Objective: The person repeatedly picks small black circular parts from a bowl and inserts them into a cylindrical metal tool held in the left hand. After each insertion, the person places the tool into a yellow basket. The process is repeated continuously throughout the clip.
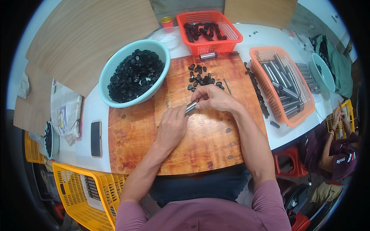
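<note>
My left hand point(172, 122) is closed around a short shiny metal tube point(190, 108) above the middle of the wooden board point(208, 142). At the tube's far end, the fingers of my right hand point(214, 98) pinch together; whether a small part sits between them is hidden. Just beyond my right hand lies a loose group of small black oval plastic pieces point(204, 80). A thin metal rod point(227, 86) rests beside them. Farther back, another metal tube point(208, 56) lies near the board's far edge.
A pale blue bowl point(162, 82) full of black pieces stands left. At the back is a red basket point(237, 37) with dark parts; an orange basket point(259, 52) of metal tubes is right. A phone point(96, 138) lies left. Yellow crate point(69, 177) lower left; another person point(331, 150) sits right.
</note>
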### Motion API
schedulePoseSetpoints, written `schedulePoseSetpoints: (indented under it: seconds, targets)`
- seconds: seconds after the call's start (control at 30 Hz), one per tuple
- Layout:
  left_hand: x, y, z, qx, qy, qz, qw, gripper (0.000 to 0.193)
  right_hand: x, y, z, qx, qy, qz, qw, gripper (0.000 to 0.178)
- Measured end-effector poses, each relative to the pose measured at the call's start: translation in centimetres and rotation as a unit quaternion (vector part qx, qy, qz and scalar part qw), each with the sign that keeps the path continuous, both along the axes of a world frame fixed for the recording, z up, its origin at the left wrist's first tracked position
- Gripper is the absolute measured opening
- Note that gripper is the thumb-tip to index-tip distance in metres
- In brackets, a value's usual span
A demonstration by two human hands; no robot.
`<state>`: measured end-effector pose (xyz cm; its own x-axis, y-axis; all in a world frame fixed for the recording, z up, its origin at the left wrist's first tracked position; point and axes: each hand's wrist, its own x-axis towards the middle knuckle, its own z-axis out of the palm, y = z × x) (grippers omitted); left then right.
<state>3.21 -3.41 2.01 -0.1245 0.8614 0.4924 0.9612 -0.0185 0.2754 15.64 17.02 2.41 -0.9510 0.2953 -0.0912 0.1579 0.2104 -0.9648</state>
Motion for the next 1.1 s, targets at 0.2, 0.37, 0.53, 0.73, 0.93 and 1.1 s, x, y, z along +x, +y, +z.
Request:
schedulePoseSetpoints:
  seconds: [0.2,0.37,0.53,0.73,0.93,1.1]
  targets:
    - [0.4,-0.2,0.3,0.0,-0.047,0.014,0.999,0.034,0.2,-0.4,1.1,0.031,-0.009,0.011,0.999,0.022]
    - [-0.1,0.3,1.4,-0.034,-0.047,0.031,0.998,0.029,0.3,-0.6,1.3,0.066,-0.025,-0.007,0.997,0.021]
    - [-1.2,-0.1,2.0,-0.052,-0.059,-0.01,0.997,0.028,0.2,-0.8,1.5,0.078,-0.022,0.014,0.997,0.018]
    - [-0.7,-2.3,2.7,-0.076,-0.035,-0.035,0.996,0.029,-2.5,-3.9,0.4,0.087,-0.003,-0.111,0.99,0.019]
    - [-0.3,-2.7,2.2,-0.074,-0.028,-0.023,0.997,0.029,-4.7,-7.4,-0.4,0.234,0.002,-0.207,0.95,0.022]
    - [-0.5,-2.5,1.5,-0.045,-0.051,-0.032,0.997,0.029,-4.9,-7.8,-1.8,0.341,0.054,-0.245,0.906,0.015]
